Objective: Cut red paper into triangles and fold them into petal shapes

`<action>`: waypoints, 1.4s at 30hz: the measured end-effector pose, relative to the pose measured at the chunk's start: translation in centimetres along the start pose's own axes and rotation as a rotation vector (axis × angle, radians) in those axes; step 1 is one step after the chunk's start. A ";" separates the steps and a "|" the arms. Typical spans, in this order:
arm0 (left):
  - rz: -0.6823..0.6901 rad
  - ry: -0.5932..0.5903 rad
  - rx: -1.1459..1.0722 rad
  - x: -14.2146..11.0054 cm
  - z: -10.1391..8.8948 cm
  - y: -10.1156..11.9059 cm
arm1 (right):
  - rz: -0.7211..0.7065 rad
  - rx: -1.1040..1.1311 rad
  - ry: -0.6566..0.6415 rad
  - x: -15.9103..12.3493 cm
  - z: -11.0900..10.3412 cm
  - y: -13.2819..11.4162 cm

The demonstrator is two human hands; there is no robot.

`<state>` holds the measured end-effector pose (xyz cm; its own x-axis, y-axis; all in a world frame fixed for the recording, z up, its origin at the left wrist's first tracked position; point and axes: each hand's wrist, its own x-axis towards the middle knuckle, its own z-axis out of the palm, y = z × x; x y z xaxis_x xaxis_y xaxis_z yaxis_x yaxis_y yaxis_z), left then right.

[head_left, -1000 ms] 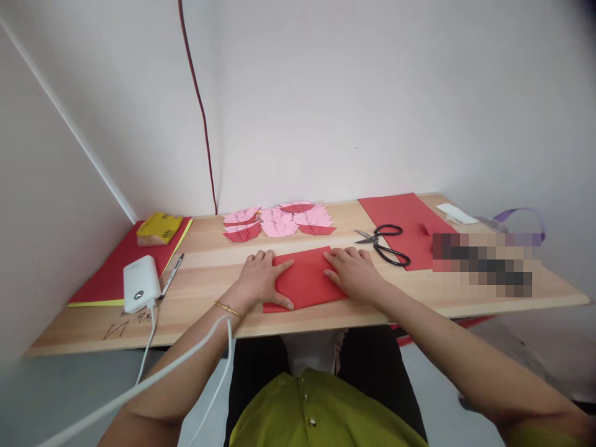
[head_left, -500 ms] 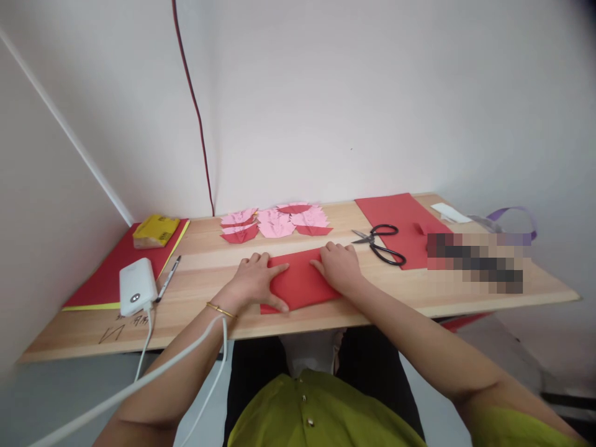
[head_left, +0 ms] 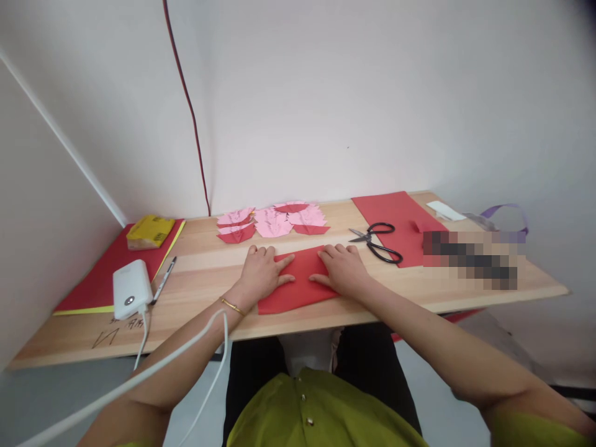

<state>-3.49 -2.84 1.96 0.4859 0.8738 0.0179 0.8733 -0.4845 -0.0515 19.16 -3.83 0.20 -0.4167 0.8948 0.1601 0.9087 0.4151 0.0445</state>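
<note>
A red sheet of paper [head_left: 298,295], apparently folded, lies flat at the front of the wooden table. Across its left side rests my left hand [head_left: 261,273], with thumb and index finger stretched onto the paper. My right hand [head_left: 343,269] presses on the right side, its thumb pointing inward and the fingers laid along the far edge. Both hands are open and grip nothing. Black-handled scissors [head_left: 370,236] lie beyond my right hand with blades apart, partly over another red sheet [head_left: 384,214]. Several pink and red cut-paper pieces [head_left: 274,222] sit behind the folded paper.
At left are a white power bank [head_left: 131,287] with a white cable, a pen [head_left: 164,279], and a yellow packet [head_left: 149,231] on red and yellow sheets [head_left: 105,270]. A white strip [head_left: 446,210] and a purple band [head_left: 505,208] lie at right, near a pixelated patch.
My left hand has slid forward; its thumb has moved from the paper's near edge up toward the middle. My right thumb has shifted nearer to me. The paper has barely moved.
</note>
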 end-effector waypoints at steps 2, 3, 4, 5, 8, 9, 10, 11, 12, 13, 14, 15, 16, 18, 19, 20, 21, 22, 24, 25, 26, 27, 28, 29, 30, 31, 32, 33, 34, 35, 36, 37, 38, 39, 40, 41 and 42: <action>0.006 0.000 -0.014 0.0 0.0 -0.3 | -0.023 0.017 -0.005 -0.3 -0.1 0.3; 0.009 0.001 -0.017 -0.1 0.0 -0.5 | -0.031 0.023 -0.009 -0.4 -0.1 0.4; 0.009 0.003 -0.020 -0.1 0.1 -0.6 | -0.038 0.027 -0.013 -0.5 -0.2 0.5; 0.011 0.002 -0.022 -0.2 0.1 -0.8 | -0.044 0.030 -0.017 -0.6 -0.2 0.6; 0.025 -0.017 -0.032 -0.4 0.2 -1.3 | -0.061 0.037 -0.023 -0.9 -0.1 0.8; 0.034 -0.026 -0.034 -0.6 0.2 -1.4 | -0.070 0.039 -0.023 -1.0 0.0 0.9; 0.046 -0.033 -0.033 -0.7 0.2 -1.6 | -0.078 0.041 -0.021 -1.0 0.1 1.0; 0.059 -0.040 -0.030 -1.0 0.2 -1.7 | -0.088 0.043 -0.022 -1.1 0.2 1.2; 0.073 -0.049 -0.026 -1.2 0.1 -1.8 | -0.098 0.045 -0.023 -1.1 0.4 1.3; 0.083 -0.057 -0.022 -1.5 0.1 -2.0 | -0.109 0.049 -0.026 -1.2 0.5 1.5; 0.092 -0.068 -0.020 -1.8 0.0 -2.1 | -0.120 0.053 -0.031 -1.2 0.6 1.6; 0.099 -0.078 -0.020 -2.1 0.0 -2.2 | -0.130 0.057 -0.037 -1.2 0.7 1.8; 0.102 -0.087 -0.021 -2.4 0.0 -2.3 | -0.138 0.062 -0.044 -1.3 0.8 2.0; 0.103 -0.098 -0.025 -2.9 0.1 -2.5 | -0.152 0.073 -0.059 -1.4 0.9 2.3; 0.102 -0.100 -0.028 -3.1 0.2 -2.5 | -0.157 0.079 -0.066 -1.4 0.9 2.4; 0.099 -0.101 -0.032 -3.3 0.3 -2.6 | -0.160 0.086 -0.073 -1.4 0.9 2.6; 0.095 -0.101 -0.036 -3.4 0.5 -2.6 | -0.164 0.094 -0.078 -1.5 0.9 2.7; 0.094 -0.102 -0.040 -3.6 0.6 -2.7 | -0.167 0.102 -0.083 -1.5 0.8 2.7; 0.098 -0.107 -0.046 -3.9 0.8 -2.9 | -0.170 0.114 -0.095 -1.5 0.8 2.9; 0.102 -0.111 -0.048 -4.1 0.8 -3.1 | -0.170 0.118 -0.104 -1.5 0.8 3.0; 0.105 -0.117 -0.050 -4.3 0.8 -3.3 | -0.171 0.120 -0.116 -1.4 0.8 3.0; 0.109 -0.133 -0.054 -4.4 0.8 -3.6 | -0.172 0.124 -0.128 -1.4 0.8 3.1; 0.109 -0.153 -0.061 -4.5 0.7 -3.9 | -0.174 0.129 -0.141 -1.3 0.7 3.2; 0.108 -0.178 -0.069 -4.6 0.6 -4.3 | -0.175 0.135 -0.151 -1.3 0.7 3.3; 0.103 -0.206 -0.077 -4.7 0.5 -4.6 | -0.174 0.142 -0.159 -1.2 0.7 3.3; 0.092 -0.231 -0.083 -4.8 0.3 -4.8 | -0.172 0.149 -0.164 -1.2 0.7 3.4; 0.077 -0.251 -0.088 -4.9 0.1 -5.0 | -0.167 0.155 -0.167 -1.2 0.7 3.4; 0.060 -0.262 -0.091 -4.9 -0.1 -4.9 | -0.161 0.160 -0.170 -1.1 0.7 3.4; 0.045 -0.258 -0.093 -5.0 -0.4 -4.7 | -0.157 0.164 -0.173 -1.1 0.6 3.4; 0.036 -0.245 -0.097 -5.1 -0.6 -4.2 | -0.154 0.166 -0.174 -1.1 0.6 3.3; 0.040 -0.214 -0.103 -5.1 -0.9 -3.4 | -0.153 0.167 -0.175 -1.1 0.6 3.3; 0.059 -0.164 -0.111 -5.2 -1.1 -2.3 | -0.152 0.167 -0.174 -1.1 0.6 3.3; 0.103 -0.127 -0.127 -5.2 -1.3 -1.0 | -0.152 0.164 -0.172 -1.1 0.6 3.2; 0.172 -0.107 -0.153 -5.3 -1.3 0.6 | -0.152 0.161 -0.169 -1.1 0.6 3.2; 0.253 -0.098 -0.186 -5.3 -1.2 2.2 | -0.151 0.157 -0.164 -1.2 0.6 3.1; 0.328 -0.094 -0.217 -5.3 -1.0 3.8 | -0.147 0.152 -0.159 -1.2 0.6 3.1; 0.386 -0.081 -0.240 -5.3 -0.6 5.2 | -0.144 0.145 -0.154 -1.2 0.6 3.0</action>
<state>-1.48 -10.04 2.21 0.7809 0.6236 -0.0360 0.6176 -0.7621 0.1941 22.37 -3.54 -0.47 -0.5505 0.8348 0.0102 0.8311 0.5492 -0.0877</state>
